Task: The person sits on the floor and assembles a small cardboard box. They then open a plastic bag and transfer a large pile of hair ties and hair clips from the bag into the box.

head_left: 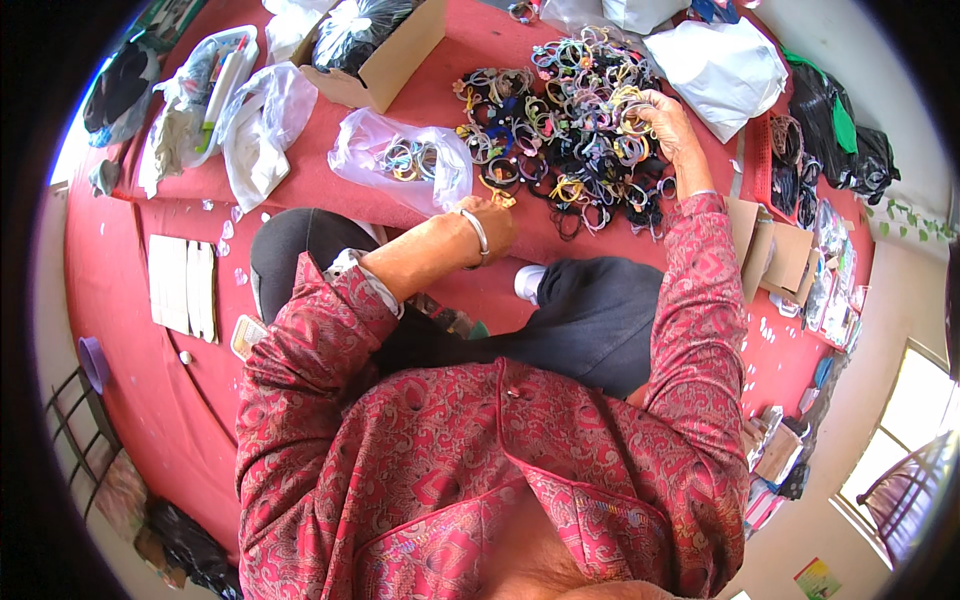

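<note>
A big heap of hair ties (560, 125) in many colours, with small ornaments on several, lies on the red cloth in front of me. At the heap's right side my right hand (672, 130) has its fingers closed on a pale hair tie (634, 112). My left hand (487, 230), a silver bangle on its wrist, is closed near the heap's left edge. A yellow hair tie (499, 194) shows at its fingertips; the fingers themselves are mostly hidden behind the hand. Just left of that hand, a clear plastic bag (365, 150) lies with several hair ties inside.
A cardboard box (405, 60) with a black bag stands at the back left. A white bag (718, 72) lies behind the heap. To the right are a red basket (768, 185) and open cardboard boxes (780, 255). My crossed legs sit close below the heap.
</note>
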`<state>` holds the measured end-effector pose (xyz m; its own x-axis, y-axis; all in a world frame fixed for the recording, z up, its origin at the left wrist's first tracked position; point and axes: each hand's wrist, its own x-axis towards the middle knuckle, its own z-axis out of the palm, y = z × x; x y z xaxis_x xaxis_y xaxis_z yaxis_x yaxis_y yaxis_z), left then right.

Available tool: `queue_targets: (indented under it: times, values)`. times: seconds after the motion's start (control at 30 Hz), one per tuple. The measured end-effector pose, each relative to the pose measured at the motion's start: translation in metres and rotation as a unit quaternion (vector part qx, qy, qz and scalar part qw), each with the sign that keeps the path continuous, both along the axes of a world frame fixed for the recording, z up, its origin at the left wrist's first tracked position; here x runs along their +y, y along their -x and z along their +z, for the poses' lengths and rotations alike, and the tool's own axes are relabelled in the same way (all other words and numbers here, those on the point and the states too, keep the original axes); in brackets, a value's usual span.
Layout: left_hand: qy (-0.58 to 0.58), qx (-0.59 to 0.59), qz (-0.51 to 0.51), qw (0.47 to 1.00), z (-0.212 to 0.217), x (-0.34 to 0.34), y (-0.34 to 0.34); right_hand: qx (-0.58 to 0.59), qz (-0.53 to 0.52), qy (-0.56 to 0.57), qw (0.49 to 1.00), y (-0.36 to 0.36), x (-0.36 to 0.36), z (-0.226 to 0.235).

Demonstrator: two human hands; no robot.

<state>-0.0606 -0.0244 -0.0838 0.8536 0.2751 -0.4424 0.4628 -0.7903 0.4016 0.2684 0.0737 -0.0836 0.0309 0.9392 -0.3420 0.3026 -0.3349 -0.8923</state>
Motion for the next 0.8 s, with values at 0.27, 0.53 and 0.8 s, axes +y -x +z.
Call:
queue_targets:
  times: [0.27,0.53,0.8]
  values:
    - [-0.002,0.027,0.017,0.999,0.011,-0.003,0.003,0.28,0.073,0.041,0.956,0.03,0.003,0.031]
    - [0.006,-0.008,0.026,1.0,0.005,-0.005,0.005,0.544,0.105,0.013,0.832,0.074,0.005,0.032]
    - [-0.041,-0.276,0.085,0.957,0.018,-0.006,-0.005,0.594,0.154,0.065,0.787,0.143,-0.003,0.056]
